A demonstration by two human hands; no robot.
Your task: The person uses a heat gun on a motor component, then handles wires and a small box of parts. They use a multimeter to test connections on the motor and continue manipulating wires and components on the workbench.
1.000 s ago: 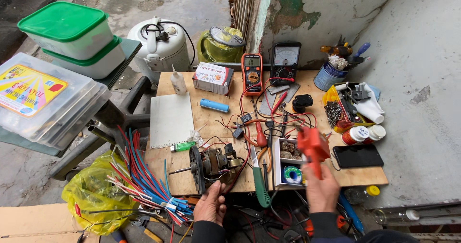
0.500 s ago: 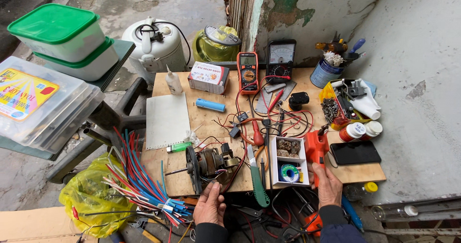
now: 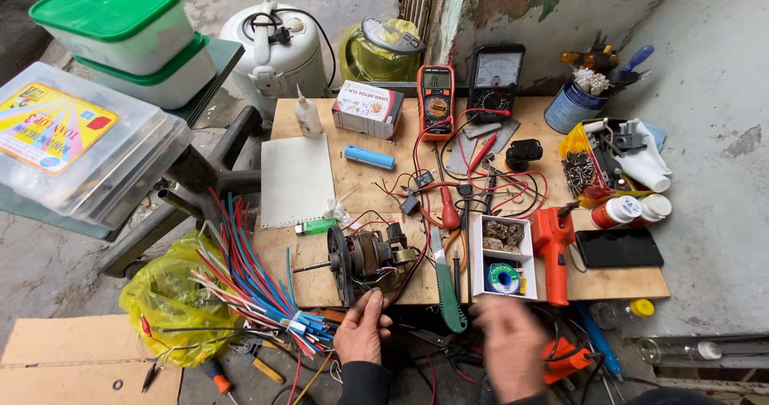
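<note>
Left hand (image 3: 362, 331) pinches the small electric motor (image 3: 364, 258) at the near edge of the table (image 3: 320, 277), fingers closed on its wires to steady it, while the right hand (image 3: 513, 349) hangs blurred, its grip unreadable.

Bare wood is showing only around the white sheet (image 3: 295, 179) and the blue cylinder (image 3: 369, 157), at ten o'clock from the motor (image 3: 368, 257). At three o'clock of the motor, the green-handled tool (image 3: 447, 286) and white parts box (image 3: 503, 257) are closing the near edge. Red and black leads (image 3: 481, 182) are crowding the centre. The left hand (image 3: 362, 331) is touching the motor from six o'clock; the right hand (image 3: 513, 345), blurred, is probably hanging clear below the board. Coloured wires (image 3: 256, 289) are blocking eight o'clock.
</note>
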